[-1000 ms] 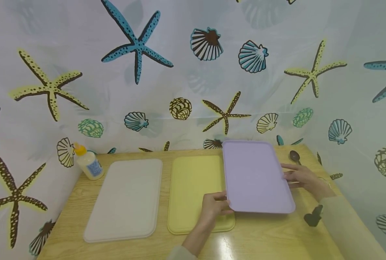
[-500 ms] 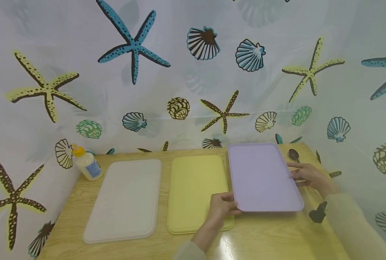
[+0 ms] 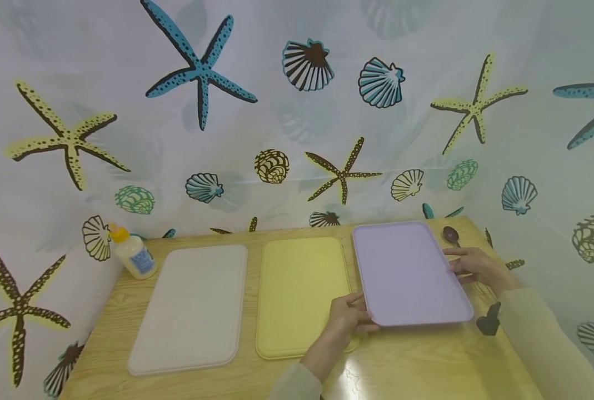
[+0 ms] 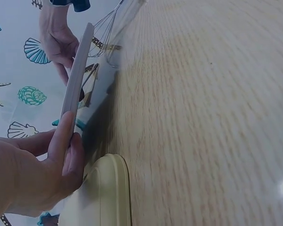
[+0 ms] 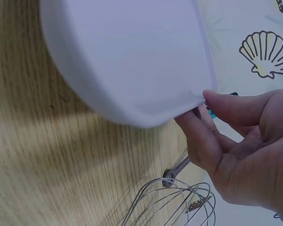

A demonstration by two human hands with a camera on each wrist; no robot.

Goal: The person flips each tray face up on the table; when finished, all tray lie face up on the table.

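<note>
A shallow lavender tray (image 3: 412, 272) with a low raised rim is held between both hands, above the right part of the table. My left hand (image 3: 344, 319) pinches its near left corner, thumb on one side and fingers on the other. My right hand (image 3: 479, 266) pinches the middle of the right edge between thumb and fingertips. In the left wrist view the tray (image 4: 78, 70) appears nearly edge-on, raised off the wood with a shadow beneath. A yellow tray (image 3: 302, 294) lies flat just left of it, under my left hand.
On the left of the wooden table (image 3: 101, 339) lies a white tray (image 3: 191, 305), with a glue bottle (image 3: 135, 256) at its far left corner. A dark spoon (image 3: 450, 235) and a wire whisk (image 5: 179, 197) lie by my right hand. A seashell-print curtain (image 3: 256, 111) surrounds the table.
Both hands have carried the lavender tray to the right, away from over the yellow tray, and more of the yellow tray shows. The movement has slowed in the last half second.
</note>
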